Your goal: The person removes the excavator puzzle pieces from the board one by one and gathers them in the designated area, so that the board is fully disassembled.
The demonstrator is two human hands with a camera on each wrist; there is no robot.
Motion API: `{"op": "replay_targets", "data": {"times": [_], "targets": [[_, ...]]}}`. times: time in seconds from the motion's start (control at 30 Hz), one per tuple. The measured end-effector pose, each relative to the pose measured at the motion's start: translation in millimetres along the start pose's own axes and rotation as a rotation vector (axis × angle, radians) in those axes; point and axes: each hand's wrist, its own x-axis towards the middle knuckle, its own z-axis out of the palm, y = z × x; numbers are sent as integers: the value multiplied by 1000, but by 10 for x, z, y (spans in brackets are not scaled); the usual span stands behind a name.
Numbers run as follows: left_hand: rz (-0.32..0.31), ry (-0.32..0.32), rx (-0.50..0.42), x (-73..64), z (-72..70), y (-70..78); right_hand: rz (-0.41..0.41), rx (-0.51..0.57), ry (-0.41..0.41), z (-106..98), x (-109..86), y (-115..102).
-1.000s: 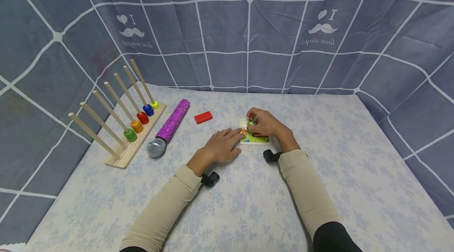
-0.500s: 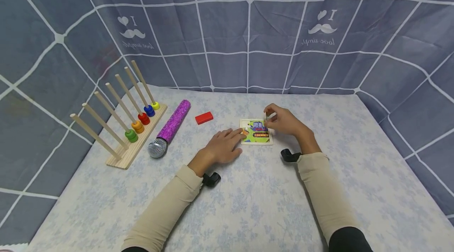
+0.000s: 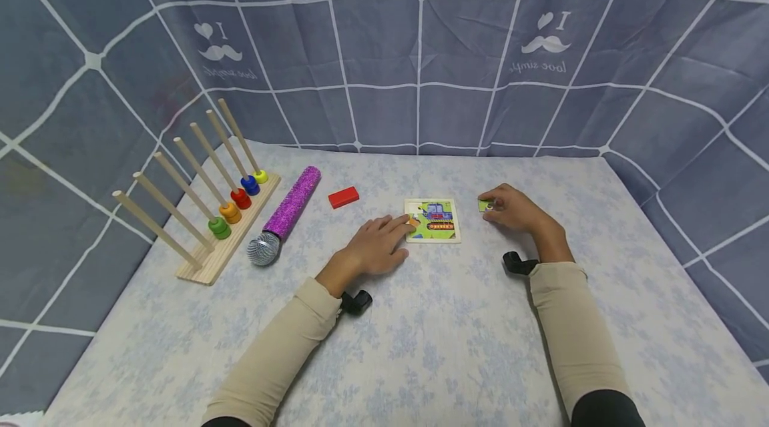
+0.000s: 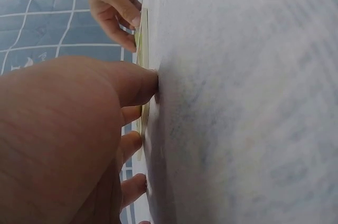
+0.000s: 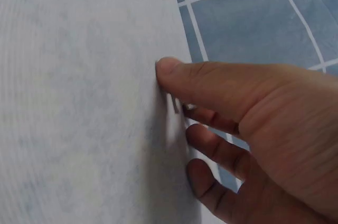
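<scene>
A small square wooden jigsaw puzzle (image 3: 440,221) with a blue and red digger picture lies on the table. My left hand (image 3: 374,248) rests at its left side, fingers spread and fairly straight, with fingertips on its edge. In the left wrist view, the puzzle's frame (image 4: 146,28) shows as a thin strip beyond the thumb. Right of the puzzle, my right hand (image 3: 515,208) pinches a green puzzle piece (image 3: 484,205) between thumb and fingers, close over the cloth. In the right wrist view, the fingers (image 5: 203,81) mostly hide the piece, and only a thin edge shows.
A red block (image 3: 344,197) lies left of the puzzle. Farther left are a purple glitter microphone (image 3: 293,203) and a wooden peg stand (image 3: 231,247) with coloured rings. A grey-blue grid curtain (image 3: 384,47) stands behind the patterned tablecloth (image 3: 420,347).
My right hand has moved rightward from over the puzzle, carrying the puzzle piece off to its right side. The digger picture is now uncovered. My left hand has stayed in place.
</scene>
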Motion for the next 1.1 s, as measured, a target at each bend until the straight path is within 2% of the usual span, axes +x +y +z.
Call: {"op": "replay_targets", "data": {"times": [0.2,0.47,0.57,0.67,0.77,0.87,0.97,1.1], "targets": [[-4,-2,2,-2,-6,4,-2,75,18,20,-33,35],[2,0,-7,-10,12,-7,10,113,15,57,-41,50],[-3,-4,-8,-17,14,-5,14,108,8,57,-42,37],[-10,-8,-7,-22,11,3,15,46,-7,49,-30,-2],[-12,-14,3,-21,12,13,6,-7,-17,42,-4,-118],[-9,-11,8,-18,11,24,-19,-21,-35,80,50,-323],[-9,-11,20,-14,-1,33,-64,-21,-86,184,143,-556],[-5,-7,22,-5,-28,40,-145,-95,-148,364,290,-784]]}}
